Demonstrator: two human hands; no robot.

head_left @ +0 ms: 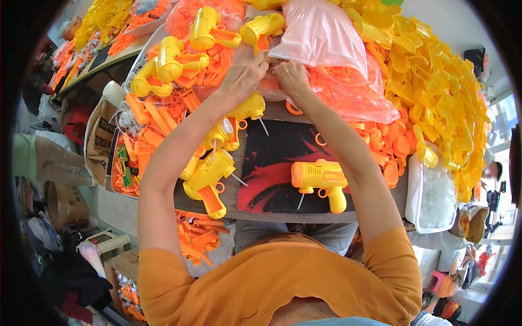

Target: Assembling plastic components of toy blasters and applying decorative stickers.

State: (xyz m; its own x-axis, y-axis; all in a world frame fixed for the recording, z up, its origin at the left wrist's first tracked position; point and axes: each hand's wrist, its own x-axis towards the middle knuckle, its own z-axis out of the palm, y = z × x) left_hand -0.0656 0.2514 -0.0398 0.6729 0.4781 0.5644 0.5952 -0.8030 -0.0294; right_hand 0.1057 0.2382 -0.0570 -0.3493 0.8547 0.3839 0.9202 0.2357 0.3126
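Observation:
Both my arms reach to the far side of the table. My left hand (244, 75) is closed on the edge of a pinkish see-through plastic bag (321, 35). Close beside it, my right hand (292, 79) is also closed at the bag's edge, its fingertips partly hidden. Orange plastic parts (340, 81) lie under and behind the film. Just beyond my left fingers rests a yellow toy gun (263, 27) with an orange handle. Nearer me, another yellow toy gun (321, 178) lies on its side on a black and red mat (266, 163).
More yellow toy guns (209, 179) crowd the mat's left, some with thin pale rods sticking out. Heaped orange parts (152, 117) lie beyond them. Yellow shell pieces (435, 92) pile high at right, above a white tub (416, 201) of translucent pieces. Another person (54, 160) is at far left.

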